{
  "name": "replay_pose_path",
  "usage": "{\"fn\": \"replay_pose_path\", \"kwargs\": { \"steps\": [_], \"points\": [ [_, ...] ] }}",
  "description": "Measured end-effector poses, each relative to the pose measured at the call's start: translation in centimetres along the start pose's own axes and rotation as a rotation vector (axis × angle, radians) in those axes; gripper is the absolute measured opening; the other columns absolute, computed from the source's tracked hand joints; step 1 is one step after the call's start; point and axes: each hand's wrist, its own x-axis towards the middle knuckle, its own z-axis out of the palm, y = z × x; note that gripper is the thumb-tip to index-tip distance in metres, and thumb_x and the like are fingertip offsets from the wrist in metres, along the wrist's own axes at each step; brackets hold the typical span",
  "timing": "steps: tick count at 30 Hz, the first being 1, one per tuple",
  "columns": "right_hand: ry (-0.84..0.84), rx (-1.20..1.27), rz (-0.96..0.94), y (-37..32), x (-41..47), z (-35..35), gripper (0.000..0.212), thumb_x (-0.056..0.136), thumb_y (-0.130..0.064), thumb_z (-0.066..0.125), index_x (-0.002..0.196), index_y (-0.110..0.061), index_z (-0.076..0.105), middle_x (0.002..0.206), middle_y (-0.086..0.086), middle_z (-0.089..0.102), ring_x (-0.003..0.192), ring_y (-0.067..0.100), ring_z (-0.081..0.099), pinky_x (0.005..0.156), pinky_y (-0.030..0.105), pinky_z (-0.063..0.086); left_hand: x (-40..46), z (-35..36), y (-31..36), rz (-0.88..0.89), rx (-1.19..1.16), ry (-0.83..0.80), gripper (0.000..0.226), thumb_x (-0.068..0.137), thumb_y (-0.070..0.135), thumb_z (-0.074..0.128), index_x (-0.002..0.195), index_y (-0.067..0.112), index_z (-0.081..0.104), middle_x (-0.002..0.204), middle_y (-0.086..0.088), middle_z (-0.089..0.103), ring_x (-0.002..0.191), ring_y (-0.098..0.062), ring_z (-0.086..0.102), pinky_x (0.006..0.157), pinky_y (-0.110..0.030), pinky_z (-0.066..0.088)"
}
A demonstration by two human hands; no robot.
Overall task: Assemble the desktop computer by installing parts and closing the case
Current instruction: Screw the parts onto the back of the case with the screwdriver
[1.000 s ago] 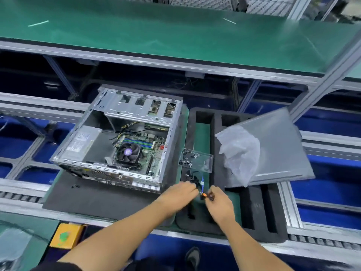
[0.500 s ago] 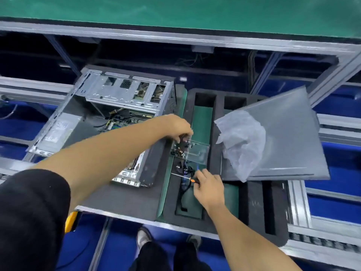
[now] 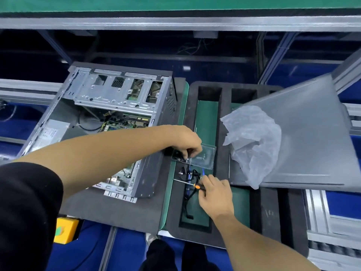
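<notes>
The left hand, a second ago beside the right near the tray's front, now reaches over the clear plastic box, fingers apparently picking at small parts inside. The right hand now lies farther back, gripping an orange-collared screwdriver.

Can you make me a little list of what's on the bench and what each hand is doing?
computer case: open, left of the tray
foam tray: black, with slots
clear box: in the tray, small parts inside
left hand: fingers dipping into the clear box
right hand: holds the screwdriver
screwdriver: orange and black handle, shaft pointing left
side panel: grey, resting on the tray
plastic wrap: crumpled on the side panel
</notes>
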Motion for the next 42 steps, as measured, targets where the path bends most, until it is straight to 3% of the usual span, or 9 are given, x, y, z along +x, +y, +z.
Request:
{"fn": "replay_pose_path", "kwargs": {
  "steps": [8, 14, 18, 28, 33, 37, 42],
  "points": [
    [-0.011, -0.008, 0.004, 0.1, 0.1, 0.1, 0.013, 0.084, -0.025, 0.062, 0.097, -0.026, 0.061, 0.086, -0.011, 0.057, 0.08, 0.015, 0.058, 0.08, 0.033, 0.041, 0.7, 0.4, 0.9, 0.075, 0.129, 0.018, 0.014, 0.092, 0.038, 0.071, 0.099, 0.027, 0.067, 0.103, 0.009, 0.061, 0.105, -0.017, 0.056, 0.075, -0.038, 0.053],
    [0.041, -0.016, -0.017, 0.1, 0.0, 0.1, 0.017, 0.076, -0.024, 0.07, 0.089, -0.025, 0.06, 0.08, -0.011, 0.055, 0.072, 0.015, 0.057, 0.073, 0.033, 0.043, -0.1, -0.3, -0.1, 0.01, -0.155, 0.059, 0.011, 0.097, 0.028, 0.067, 0.093, 0.021, 0.06, 0.096, 0.006, 0.056, 0.101, -0.017, 0.051, 0.074, -0.038, 0.045],
    [0.049, -0.018, -0.02, 0.2, 0.0, 0.4, 0.014, 0.078, -0.023, 0.066, 0.09, -0.025, 0.06, 0.08, -0.012, 0.054, 0.072, 0.014, 0.056, 0.074, 0.032, 0.042, -0.1, -0.4, -0.6, -0.016, -0.311, 0.06, 0.015, 0.098, 0.016, 0.063, 0.09, 0.014, 0.051, 0.088, 0.003, 0.057, 0.084, -0.021, 0.051, 0.064, -0.03, 0.036],
    [0.109, -0.049, -0.045, 0.4, -0.1, 0.8, 0.014, 0.076, -0.023, 0.064, 0.09, -0.026, 0.059, 0.08, -0.012, 0.051, 0.07, 0.013, 0.054, 0.076, 0.032, 0.039, -0.1, 0.1, 0.2, -0.084, -0.303, -0.039, 0.016, 0.087, 0.009, 0.069, 0.093, 0.015, 0.056, 0.088, 0.001, 0.059, 0.079, -0.02, 0.051, 0.065, -0.034, 0.04],
    [0.197, -0.091, -0.052, 0.3, -0.1, 0.8, 0.023, 0.068, -0.019, 0.072, 0.085, -0.025, 0.057, 0.079, -0.011, 0.046, 0.065, 0.014, 0.042, 0.08, 0.036, 0.03, 0.0, 0.1, 0.2, -0.086, -0.31, -0.05, 0.019, 0.085, 0.005, 0.071, 0.095, 0.015, 0.059, 0.091, -0.001, 0.064, 0.081, -0.019, 0.055, 0.071, -0.034, 0.046],
    [0.286, -0.049, -0.026, 0.4, -0.1, 0.8, 0.043, 0.056, -0.013, 0.082, 0.081, -0.025, 0.049, 0.082, -0.01, 0.043, 0.075, 0.011, 0.02, 0.078, 0.035, 0.028, 0.3, 0.3, 0.1, -0.064, -0.325, -0.043, 0.017, 0.086, 0.01, 0.075, 0.095, 0.015, 0.062, 0.093, -0.003, 0.068, 0.079, -0.016, 0.056, 0.064, -0.024, 0.042],
    [0.324, 0.046, 0.044, 0.4, -0.2, 0.8, 0.047, 0.059, 0.001, 0.073, 0.092, -0.023, 0.05, 0.097, -0.003, 0.047, 0.085, 0.018, 0.041, 0.085, 0.036, 0.027, 0.4, 0.3, 0.0, -0.067, -0.339, -0.043, 0.015, 0.087, 0.012, 0.077, 0.093, 0.015, 0.063, 0.08, 0.008, 0.06, 0.072, -0.007, 0.052, 0.061, -0.021, 0.038]
  ]
}}
